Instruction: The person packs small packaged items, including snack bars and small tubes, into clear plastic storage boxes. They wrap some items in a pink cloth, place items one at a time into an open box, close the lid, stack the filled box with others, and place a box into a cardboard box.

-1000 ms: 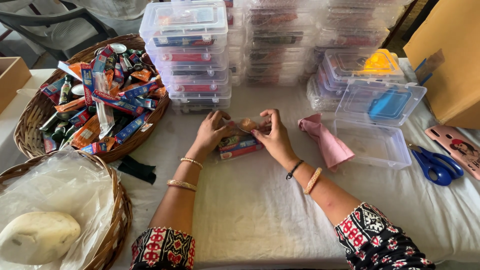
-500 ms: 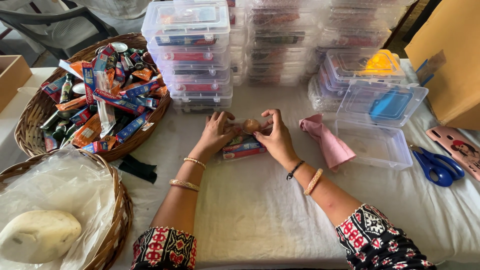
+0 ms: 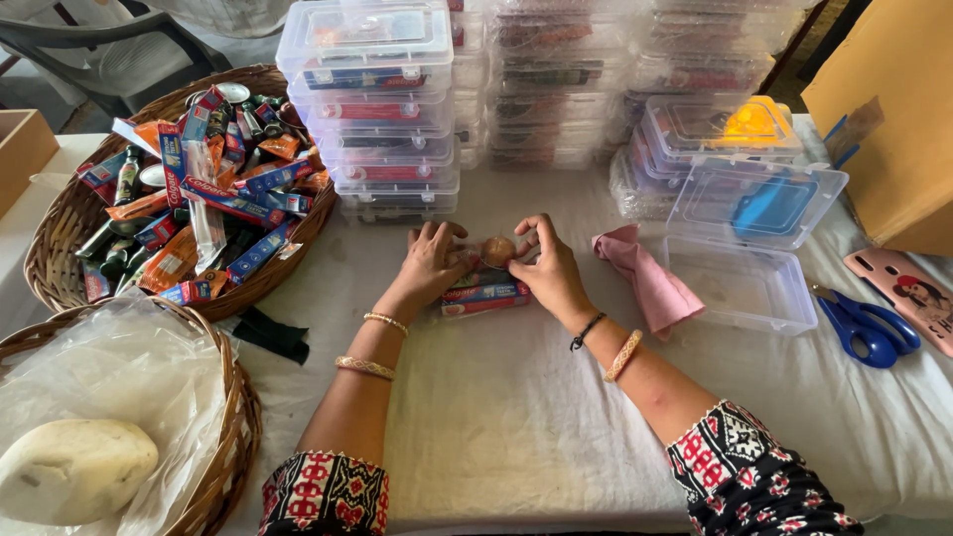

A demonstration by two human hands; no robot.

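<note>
Both hands have stayed together at the middle of the surface (image 3: 496, 397) over the last second, and what has changed is small. The left hand (image 3: 432, 263) and right hand (image 3: 548, 268) have drawn slightly closer to the body, and the small round brown thing (image 3: 497, 250) pinched between their fingertips now shows more plainly. Each hand is closed on it from its own side, fingers curled, neither released. To my eye that means the handling of this one piece goes on; nothing has been set down or picked up.

The round thing sits just above the flat cartons (image 3: 484, 296), which lie on the surface under the hands; I count two, red and blue, one against the other, and they have not moved.

One pink cloth (image 3: 645, 283) lies just beside the right hand. One open clear box (image 3: 740, 288) is beyond it, its lid tipped up behind. One pair of blue scissors (image 3: 869, 328) and one pink phone case (image 3: 908, 293) lie at the far right. Two baskets are on the left: the far basket (image 3: 60, 248) heaped with tubes and cartons too many to count, the near basket (image 3: 233, 437) lined with clear plastic and holding one pale lump (image 3: 74, 467). Filled clear boxes are stacked at the back (image 3: 372, 109); the nearest stack shows about five.
</note>
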